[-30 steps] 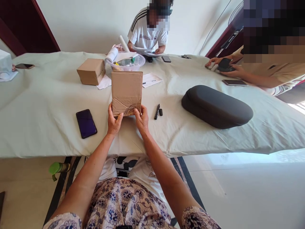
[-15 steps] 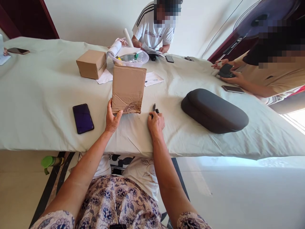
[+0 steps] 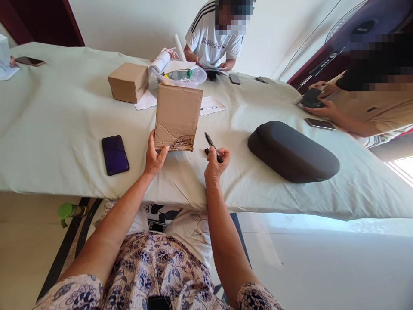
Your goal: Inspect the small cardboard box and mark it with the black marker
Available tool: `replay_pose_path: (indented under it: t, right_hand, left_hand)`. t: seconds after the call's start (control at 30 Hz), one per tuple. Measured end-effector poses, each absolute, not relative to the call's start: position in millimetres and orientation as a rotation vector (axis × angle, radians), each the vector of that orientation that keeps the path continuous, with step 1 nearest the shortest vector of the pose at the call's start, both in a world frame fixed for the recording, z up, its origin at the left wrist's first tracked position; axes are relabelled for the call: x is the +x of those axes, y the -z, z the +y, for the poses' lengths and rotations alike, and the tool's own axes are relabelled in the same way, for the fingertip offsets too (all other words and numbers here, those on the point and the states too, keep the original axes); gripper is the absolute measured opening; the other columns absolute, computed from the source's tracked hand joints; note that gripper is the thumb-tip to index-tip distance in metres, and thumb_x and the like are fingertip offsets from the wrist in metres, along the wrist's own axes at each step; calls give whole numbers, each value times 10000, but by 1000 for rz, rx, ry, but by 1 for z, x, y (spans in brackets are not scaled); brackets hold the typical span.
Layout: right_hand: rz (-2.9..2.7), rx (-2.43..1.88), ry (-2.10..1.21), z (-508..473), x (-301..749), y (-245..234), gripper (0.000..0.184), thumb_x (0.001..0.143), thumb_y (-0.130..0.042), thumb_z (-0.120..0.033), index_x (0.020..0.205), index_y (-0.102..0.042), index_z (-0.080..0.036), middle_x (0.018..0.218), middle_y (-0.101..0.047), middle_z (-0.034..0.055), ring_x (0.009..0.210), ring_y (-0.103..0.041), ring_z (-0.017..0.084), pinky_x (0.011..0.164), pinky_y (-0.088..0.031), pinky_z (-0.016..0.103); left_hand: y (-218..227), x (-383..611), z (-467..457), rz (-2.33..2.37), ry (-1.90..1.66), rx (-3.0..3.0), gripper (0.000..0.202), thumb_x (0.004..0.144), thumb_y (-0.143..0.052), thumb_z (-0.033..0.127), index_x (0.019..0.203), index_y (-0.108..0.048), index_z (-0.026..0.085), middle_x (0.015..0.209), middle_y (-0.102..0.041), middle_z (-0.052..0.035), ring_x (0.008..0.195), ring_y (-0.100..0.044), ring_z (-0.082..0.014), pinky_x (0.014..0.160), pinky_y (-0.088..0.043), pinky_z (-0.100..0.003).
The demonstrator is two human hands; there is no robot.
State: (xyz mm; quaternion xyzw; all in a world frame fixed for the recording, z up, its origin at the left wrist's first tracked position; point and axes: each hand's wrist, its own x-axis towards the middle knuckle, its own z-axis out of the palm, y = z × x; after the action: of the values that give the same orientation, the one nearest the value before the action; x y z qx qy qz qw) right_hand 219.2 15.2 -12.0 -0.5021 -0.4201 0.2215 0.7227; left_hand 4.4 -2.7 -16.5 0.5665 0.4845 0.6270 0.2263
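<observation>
A brown cardboard box [image 3: 177,114] stands upright on the pale green tablecloth [image 3: 58,129], with dark scribbles along its lower front edge. My left hand [image 3: 155,155] grips its lower left corner, thumb on the front face. My right hand [image 3: 216,163] is just right of the box, fingers pinched on a black marker pen [image 3: 211,143] lifted off the cloth, tip pointing up and left. The pen's black cap [image 3: 207,151] lies on the cloth beside my fingers.
A dark phone [image 3: 115,154] lies left of my left hand. A dark grey oval case [image 3: 293,151] sits to the right. Behind are a smaller cardboard box [image 3: 128,82], a clear bowl [image 3: 185,77] and papers. A person sits opposite; another person's hands [image 3: 325,107] hold a device at right.
My right hand left the box, reached right to the marker on the cloth and picked it up. My left hand kept hold of the box.
</observation>
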Motion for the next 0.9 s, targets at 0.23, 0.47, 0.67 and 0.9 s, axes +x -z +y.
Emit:
replay_pose_path:
  t: [0.23,0.47,0.67,0.9]
  right_hand:
    - [-865,-848,-723,0,212,3,363,852,-596,-477,1122,-598,-234,741,-658,-21,744,-715,160,626,-525,281]
    - [-1163,-956,-383,-32,185,11,308,893,-645,-463,1092,-673,-230,976,-761,60,879,-776,234,812,-642,444]
    - [-1217,-1021,-223,-23,184,27,299,905,-653,-469,1071,-700,-225,1023,-753,65,900,-775,238,853,-646,452]
    - [-1383,-998,-226,-19,178,23,279,918,-646,-439,1089,-700,-225,998,-777,73,876,-768,218,866,-636,412]
  left_hand:
    - [21,6,0,1337,-1748,1567,842,880,-623,626,1550,-315,219,1592,-414,-163,1482,-408,-285,1232,-331,-430]
    - [21,7,0,1359,-1742,1578,831,880,-649,587,1551,-310,233,1599,-407,-155,1487,-402,-281,1234,-327,-434]
    - [23,6,2,1377,-1740,1610,842,888,-627,606,1554,-298,209,1606,-393,-165,1501,-379,-276,1244,-309,-425]
    - [26,5,4,1397,-1735,1646,854,892,-589,650,1555,-282,209,1605,-391,-172,1500,-383,-277,1246,-300,-423]
